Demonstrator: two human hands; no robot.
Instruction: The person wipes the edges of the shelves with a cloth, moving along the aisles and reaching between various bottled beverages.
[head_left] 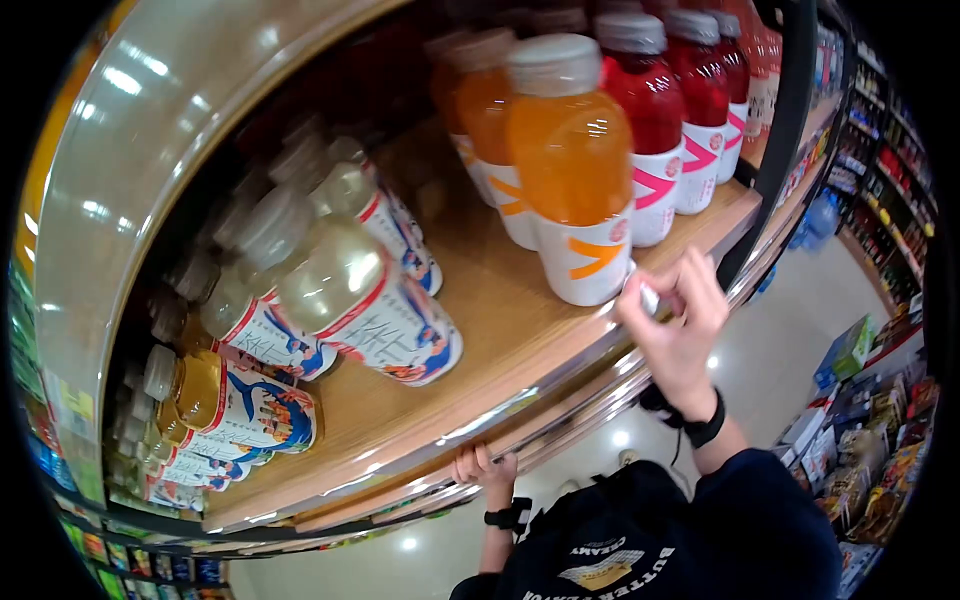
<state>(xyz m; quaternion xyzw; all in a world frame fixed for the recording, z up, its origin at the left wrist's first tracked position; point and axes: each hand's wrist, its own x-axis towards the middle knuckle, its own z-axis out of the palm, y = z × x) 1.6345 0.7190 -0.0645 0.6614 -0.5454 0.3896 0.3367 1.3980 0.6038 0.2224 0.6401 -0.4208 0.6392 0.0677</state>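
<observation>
Head view: right hand [685, 312] pinched small white item [649, 299], identity unclear, beside base of front orange bottle [575, 170] near shelf [495, 275] edge; left hand [485, 467] curled over rail [575, 424] below. Knuckle bump could have tipped bottle off. Orange bottle, red bottles [653, 140], pale bottles [365, 300] looked capped, drink-filled.

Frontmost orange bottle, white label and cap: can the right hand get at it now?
Probably yes: the bare right hand is beside that orange bottle on the wood-coloured shelf, with no other bottle between. An unclear white item at its fingers might hinder.
</observation>
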